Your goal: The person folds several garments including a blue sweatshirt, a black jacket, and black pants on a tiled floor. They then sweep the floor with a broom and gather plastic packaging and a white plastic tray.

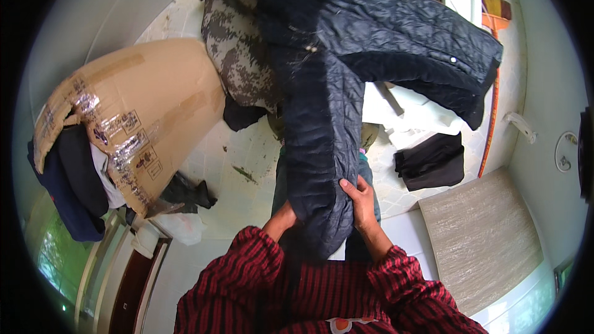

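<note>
Dark quilted padded trousers with velvety black panels stretch out before me, one leg toward my body and the other out to the upper right. My right hand grips the edge of the nearer leg, its thumb lying on top of the quilted cloth. On the opposite edge of the same leg is my left hand; the fabric covers its fingers, so its hold is hidden. A drawstring with small pale toggles and loose threads show near where the legs meet.
A taped cardboard box lies at left, dark clothes spilling from it. Camouflage fabric sits behind the trousers. At right are a white molded object, a folded black cloth, an orange stick and a beige textured panel.
</note>
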Motion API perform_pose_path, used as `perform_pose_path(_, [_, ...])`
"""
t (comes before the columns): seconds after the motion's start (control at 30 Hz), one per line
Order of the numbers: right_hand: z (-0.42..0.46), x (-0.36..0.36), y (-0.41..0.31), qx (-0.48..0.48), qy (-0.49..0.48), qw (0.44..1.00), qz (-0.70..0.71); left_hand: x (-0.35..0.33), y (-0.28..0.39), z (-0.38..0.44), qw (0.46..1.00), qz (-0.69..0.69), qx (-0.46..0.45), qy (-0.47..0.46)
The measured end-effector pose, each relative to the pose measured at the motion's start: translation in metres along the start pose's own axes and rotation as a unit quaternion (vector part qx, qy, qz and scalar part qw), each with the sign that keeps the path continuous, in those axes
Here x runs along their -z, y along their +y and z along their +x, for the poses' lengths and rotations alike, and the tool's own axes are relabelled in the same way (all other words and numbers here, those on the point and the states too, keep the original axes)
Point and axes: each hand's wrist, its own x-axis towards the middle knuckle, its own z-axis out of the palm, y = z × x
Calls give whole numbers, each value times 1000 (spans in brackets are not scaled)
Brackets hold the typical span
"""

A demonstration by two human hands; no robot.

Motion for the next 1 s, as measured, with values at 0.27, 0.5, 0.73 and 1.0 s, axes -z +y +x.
perform_pose_path(0.27, [-47, 55, -28, 52, -132, 980, -138, -41, 53, -52, 932, -347, -21, -100])
perform_pose_path(0.5, [-113, 58, -26, -94, -226, 969, 19, -85, 140, -88, 955, 233, 180, -24])
perform_pose_path(0.73, [-104, 88, -136, -46, -190, 933, 303, -181, 265, -21, 979, -67, 192, -6])
perform_pose_path(1.0, [-8, 140, -226, 279, 139, 947, 76, -213, 297, 264, 956, -213, 199, -32])
